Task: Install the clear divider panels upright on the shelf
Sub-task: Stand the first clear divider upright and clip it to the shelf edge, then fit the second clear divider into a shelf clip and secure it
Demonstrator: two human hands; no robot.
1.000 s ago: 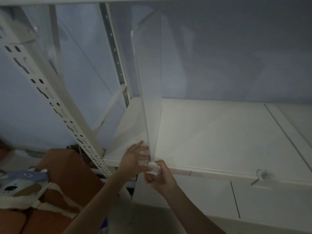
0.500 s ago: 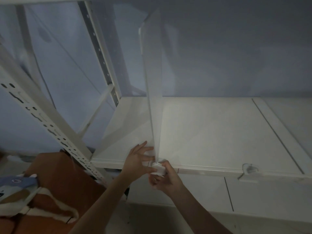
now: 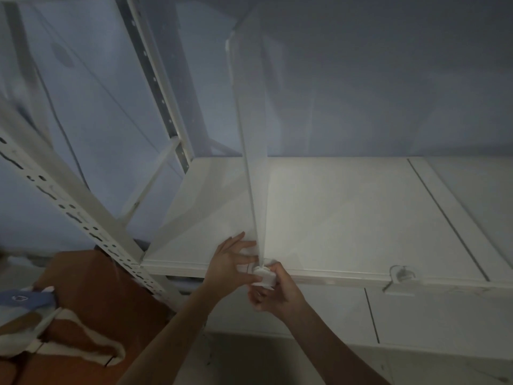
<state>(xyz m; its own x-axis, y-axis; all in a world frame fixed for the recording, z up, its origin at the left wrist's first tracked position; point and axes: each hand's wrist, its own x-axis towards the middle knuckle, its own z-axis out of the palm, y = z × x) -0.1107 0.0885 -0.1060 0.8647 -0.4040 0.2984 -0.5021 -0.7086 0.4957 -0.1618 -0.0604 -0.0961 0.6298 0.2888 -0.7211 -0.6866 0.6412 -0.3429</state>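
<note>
Head view, panel: one tall clear plastic divider panel (image 3: pixel 251 129) is stood upright on the white shelf board (image 3: pixel 347 218)
Clip: small white plastic clip (image 3: pixel 263 275) at its foot is pinched by right hand (image 3: pixel 274 294); left hand (image 3: pixel 230 262) fingers are pressed open against the panel base
Left to do: second clear clip (image 3: pixel 401 276) is seen empty; further panels judged outstanding

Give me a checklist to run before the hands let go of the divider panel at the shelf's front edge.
1. Panel upright on the shelf: ok, it rises nearly vertical from the front edge.
2. Clip at the panel's foot on the shelf lip: ok, it sits right at the edge.
3. Clip fully seated: cannot tell, fingers cover it.
4. Left hand steadying the panel base: ok, fingers lie flat beside it.
5. Right hand on the clip: ok, gripping it from below.
6. Second clip ready further right on the lip: ok, no panel in it yet.
</note>
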